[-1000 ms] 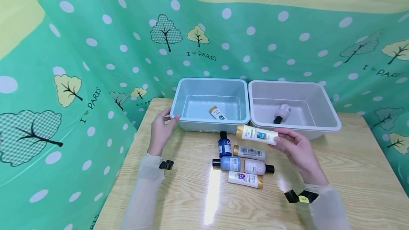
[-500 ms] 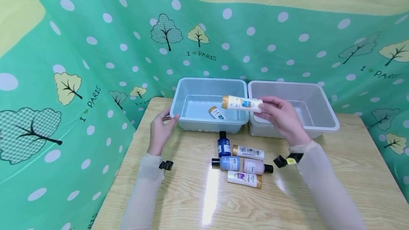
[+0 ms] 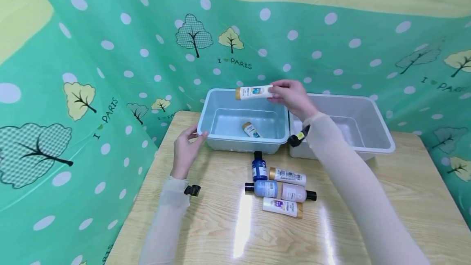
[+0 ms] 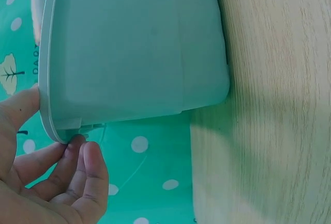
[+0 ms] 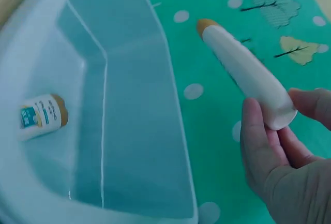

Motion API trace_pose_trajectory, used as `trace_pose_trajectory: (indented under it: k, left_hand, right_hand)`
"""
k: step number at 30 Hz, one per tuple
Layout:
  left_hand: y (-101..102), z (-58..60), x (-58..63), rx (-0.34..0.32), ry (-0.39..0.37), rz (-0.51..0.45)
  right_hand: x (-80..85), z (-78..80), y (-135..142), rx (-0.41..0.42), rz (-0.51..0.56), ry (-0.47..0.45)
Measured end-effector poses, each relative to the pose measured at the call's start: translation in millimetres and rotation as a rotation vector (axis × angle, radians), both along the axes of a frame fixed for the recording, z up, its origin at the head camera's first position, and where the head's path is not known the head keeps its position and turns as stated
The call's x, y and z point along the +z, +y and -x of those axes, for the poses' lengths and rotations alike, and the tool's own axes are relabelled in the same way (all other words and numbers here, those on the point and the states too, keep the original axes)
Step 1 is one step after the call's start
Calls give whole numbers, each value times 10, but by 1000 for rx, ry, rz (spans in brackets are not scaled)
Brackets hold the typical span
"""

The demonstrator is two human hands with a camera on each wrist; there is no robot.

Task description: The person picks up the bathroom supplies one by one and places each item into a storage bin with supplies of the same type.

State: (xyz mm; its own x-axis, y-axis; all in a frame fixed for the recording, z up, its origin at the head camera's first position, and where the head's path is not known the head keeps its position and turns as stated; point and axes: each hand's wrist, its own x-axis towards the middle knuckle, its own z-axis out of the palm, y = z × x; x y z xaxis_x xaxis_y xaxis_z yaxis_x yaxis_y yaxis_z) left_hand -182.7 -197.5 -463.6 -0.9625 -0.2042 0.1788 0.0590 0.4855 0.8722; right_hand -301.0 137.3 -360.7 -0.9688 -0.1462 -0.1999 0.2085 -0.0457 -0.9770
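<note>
My right hand (image 3: 292, 97) grips the bottom end of a white bottle with a gold cap (image 3: 254, 92), held above the far rim of the light blue bin (image 3: 244, 142). In the right wrist view that bottle (image 5: 248, 71) slants up, cap away from the palm. Another white gold-capped bottle (image 3: 251, 130) lies inside the blue bin. At the bin's front left corner, my left hand (image 3: 187, 148) pinches the rim; the left wrist view shows the thumb and fingers of that hand (image 4: 57, 167) on either side of the rim.
To the right stands a grey bin (image 3: 368, 150), partly behind the right forearm. In front of the bins lie a dark blue bottle (image 3: 259, 169), a light blue bottle (image 3: 265, 188), a pink bottle (image 3: 293, 192) and two white gold-capped bottles, one nearest (image 3: 282, 207).
My right hand has carried the white bottle up and left, from beside the bottles on the table to over the blue bin. The left hand has stayed at the rim.
</note>
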Motion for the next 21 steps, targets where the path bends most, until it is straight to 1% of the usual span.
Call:
trace_pose_trajectory:
  k: [2,5,8,11,13,16,21]
  left_hand:
    - [-5,2,-9,1,-1,2]
    - [-9,4,-10,2,0,4]
    - [-15,5,-8,3,15,3]
    - [-19,11,-5,8,23,-9]
    - [-17,15,-6,9,23,-18]
    - [-9,18,-4,2,16,-20]
    - [-7,5,-3,-1,4,-14]
  right_hand:
    - [-22,125,-83,10,-49,-2]
    - [-84,269,-203,38,-119,13]
    - [-167,375,-303,82,-151,31]
    - [-274,468,-367,132,-193,26]
    - [-351,516,-397,165,-242,23]
    - [-455,566,-430,210,-344,16]
    - [-565,591,-474,303,-506,-16]
